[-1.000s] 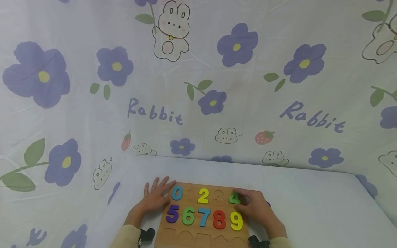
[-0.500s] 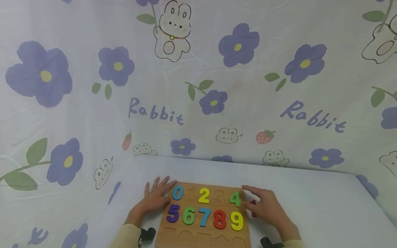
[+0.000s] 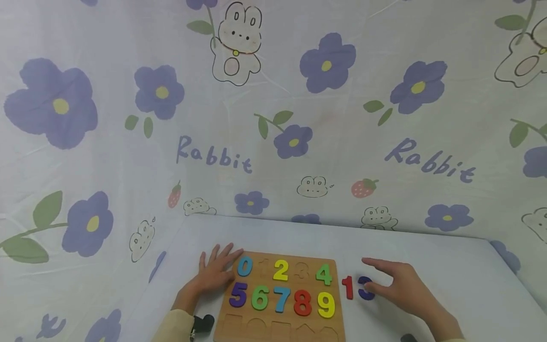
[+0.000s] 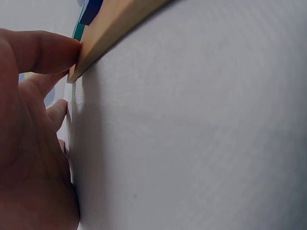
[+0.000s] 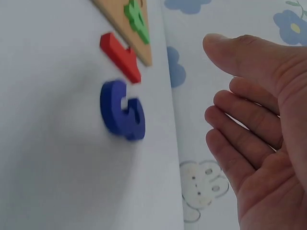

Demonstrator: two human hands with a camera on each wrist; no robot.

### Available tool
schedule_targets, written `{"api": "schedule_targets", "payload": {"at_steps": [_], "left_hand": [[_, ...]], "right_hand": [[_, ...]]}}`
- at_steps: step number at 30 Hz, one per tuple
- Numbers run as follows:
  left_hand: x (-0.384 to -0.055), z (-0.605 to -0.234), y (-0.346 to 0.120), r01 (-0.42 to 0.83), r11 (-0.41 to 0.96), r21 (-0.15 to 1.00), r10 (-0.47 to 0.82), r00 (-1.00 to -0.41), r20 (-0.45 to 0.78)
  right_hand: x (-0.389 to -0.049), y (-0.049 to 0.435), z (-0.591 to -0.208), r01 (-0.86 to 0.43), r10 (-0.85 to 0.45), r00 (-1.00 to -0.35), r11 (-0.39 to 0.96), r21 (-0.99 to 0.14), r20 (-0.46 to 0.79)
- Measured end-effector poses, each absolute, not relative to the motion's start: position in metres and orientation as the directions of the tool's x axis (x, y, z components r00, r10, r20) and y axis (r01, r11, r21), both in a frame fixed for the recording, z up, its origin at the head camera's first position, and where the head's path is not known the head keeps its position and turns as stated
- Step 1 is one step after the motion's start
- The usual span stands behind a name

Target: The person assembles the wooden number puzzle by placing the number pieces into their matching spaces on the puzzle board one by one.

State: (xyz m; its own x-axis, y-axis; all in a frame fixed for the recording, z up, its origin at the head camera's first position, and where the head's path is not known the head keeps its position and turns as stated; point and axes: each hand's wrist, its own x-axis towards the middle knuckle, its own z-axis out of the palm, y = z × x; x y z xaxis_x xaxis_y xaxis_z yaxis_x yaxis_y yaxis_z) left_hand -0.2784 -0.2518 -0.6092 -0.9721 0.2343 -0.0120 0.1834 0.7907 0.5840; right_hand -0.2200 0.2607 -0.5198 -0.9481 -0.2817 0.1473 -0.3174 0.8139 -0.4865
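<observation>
A wooden number board (image 3: 279, 318) lies on the white table. My left hand (image 3: 213, 274) rests at its left edge, fingers spread and straight; in the left wrist view the thumb (image 4: 55, 51) touches the board's side. Right of the board, a red number 1 (image 3: 348, 288) and a purple-blue number 3 (image 3: 364, 295) lie loose on the table. Over the 3 hovers my right hand (image 3: 403, 287), thumb and fingers apart and nothing held. The right wrist view shows a gap between that hand and the 3 (image 5: 111, 108).
Number pieces sit in the board, among them the green 4 (image 3: 324, 274), yellow 2 (image 3: 280, 270) and red 8 (image 3: 302, 303). Bare recesses for 1 and 3 show in the top row, and shape recesses along the bottom. A flowered curtain (image 3: 273, 104) hangs behind the table.
My right hand has left the green 4 and moved right, off the board, to above the 3. The loose 1 and 3 are uncovered now. My left hand has stayed put.
</observation>
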Motion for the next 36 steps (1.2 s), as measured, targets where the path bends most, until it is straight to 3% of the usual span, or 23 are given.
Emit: {"api": "schedule_targets", "payload": {"at_steps": [15, 31, 36], "left_hand": [[-0.28, -0.615, -0.256, 0.193, 0.788, 0.585, 0.244, -0.97, -0.008], [-0.278, -0.612, -0.254, 0.191, 0.794, 0.577, 0.24, -0.971, -0.009], [-0.269, -0.595, -0.25, 0.188, 0.772, 0.608, 0.251, -0.968, -0.02]], "right_hand": [[-0.214, 0.274, -0.544, -0.188, -0.22, -0.975, 0.808, -0.558, 0.009], [-0.217, 0.268, -0.567, -0.149, -0.174, -0.985, 0.809, -0.569, 0.01], [-0.217, 0.269, -0.57, -0.155, -0.176, -0.984, 0.818, -0.555, 0.015]]}}
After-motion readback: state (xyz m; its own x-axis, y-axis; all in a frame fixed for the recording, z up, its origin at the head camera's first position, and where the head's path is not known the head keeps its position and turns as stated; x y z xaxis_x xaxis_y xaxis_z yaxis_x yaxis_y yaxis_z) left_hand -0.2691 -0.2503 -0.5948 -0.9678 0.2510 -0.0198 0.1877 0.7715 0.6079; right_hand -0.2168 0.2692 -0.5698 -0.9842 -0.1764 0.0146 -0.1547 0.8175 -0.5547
